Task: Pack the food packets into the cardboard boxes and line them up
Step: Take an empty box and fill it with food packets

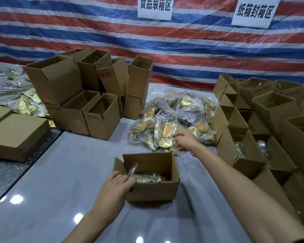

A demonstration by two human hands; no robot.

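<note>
A small open cardboard box (153, 190) stands on the grey desk (68, 172) just in front of the person, its flaps up. Gold food packets (147, 178) lie flat in its bottom. The left grip (112, 186) is at the box's near left corner, its fingers curled and pinching a clear packet (132, 170) that stands tilted over the box's left side. The packet is blurred, so its contents cannot be told.

The right grip (184, 142) reaches forward past the box's right side to the pile of bagged food packets (174, 111) behind it. It is released, with fingers spread and relaxed, and the fingertips are just beside a gold packet (167, 135) at the pile's near edge. Whether they touch it cannot be told.

A stack of empty open boxes (74, 95) stands to the left of the pile. Rows of open boxes (270, 120) fill the desk's right side, and a few of the nearer ones show packets inside. Two closed boxes (18, 135) sit at the far left, with another heap of packets (25, 102) behind them. A red, white and blue striped tarpaulin (200, 50) hangs behind the desk and carries two white paper signs (155, 7).
</note>
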